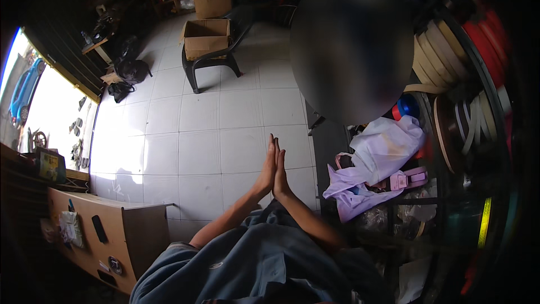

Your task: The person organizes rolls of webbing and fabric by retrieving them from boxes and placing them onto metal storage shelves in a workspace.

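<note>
In the head view, the left hand [265, 173] and the right hand [280, 178] met palm to palm in front of the shirt [236, 262], above the tiled floor [197, 155]. The fingers of both stood nearly straight and close together, tips pointing up and away; no thing showed between the 2 palms (a small one hidden there could not be ruled out).

The step in hand seemed to be no more than this pressing together. Handling anything nearby would, by my judgement, call first for the palms to part and the fingers to spread.

The nearest loose thing was a pale lilac bag [391, 143], crumpled and untouched, to the right of the hands. A pink case [400, 180] lay against its lower side, with rolls of tan strap [439, 59] farther right.

Well apart, ahead and to the left, 1 open box [206, 45] sat on a dark chair [194, 73]. At lower left, a phone [99, 229] lay on a desk [107, 205].
</note>
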Demonstrator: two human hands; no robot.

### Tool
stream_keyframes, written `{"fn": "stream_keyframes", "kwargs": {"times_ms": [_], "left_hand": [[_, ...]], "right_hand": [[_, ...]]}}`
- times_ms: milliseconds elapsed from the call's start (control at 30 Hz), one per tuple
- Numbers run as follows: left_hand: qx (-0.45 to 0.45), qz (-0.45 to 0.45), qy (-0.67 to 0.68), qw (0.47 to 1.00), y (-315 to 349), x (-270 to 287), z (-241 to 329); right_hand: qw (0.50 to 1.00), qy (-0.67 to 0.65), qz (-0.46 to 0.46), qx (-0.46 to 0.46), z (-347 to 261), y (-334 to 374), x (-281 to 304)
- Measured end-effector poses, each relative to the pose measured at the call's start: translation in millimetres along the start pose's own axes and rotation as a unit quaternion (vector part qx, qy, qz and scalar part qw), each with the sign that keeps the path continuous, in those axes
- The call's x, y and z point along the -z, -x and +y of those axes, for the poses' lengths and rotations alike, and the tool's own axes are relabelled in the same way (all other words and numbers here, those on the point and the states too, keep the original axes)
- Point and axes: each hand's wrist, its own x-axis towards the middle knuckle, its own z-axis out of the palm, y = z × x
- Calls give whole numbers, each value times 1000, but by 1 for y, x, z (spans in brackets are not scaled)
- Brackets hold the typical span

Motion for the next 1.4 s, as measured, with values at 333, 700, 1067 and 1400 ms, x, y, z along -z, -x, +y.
{"fn": "stream_keyframes", "kwargs": {"times_ms": [333,700,1067,1400], "left_hand": [[21,156,66,985,-110,101,61],[-81,416,305,853,-221,297,129],[-98,526,324,780,-247,528,167],[-55,494,398,771,-349,684,187]], "right_hand": [[982,48,-184,18,-28,-174,-93],[852,204,-448,178,-12,-320,-225],[724,227,-634,148,1,-455,-402],[739,354,-530,216,35,-587,-556]]}}
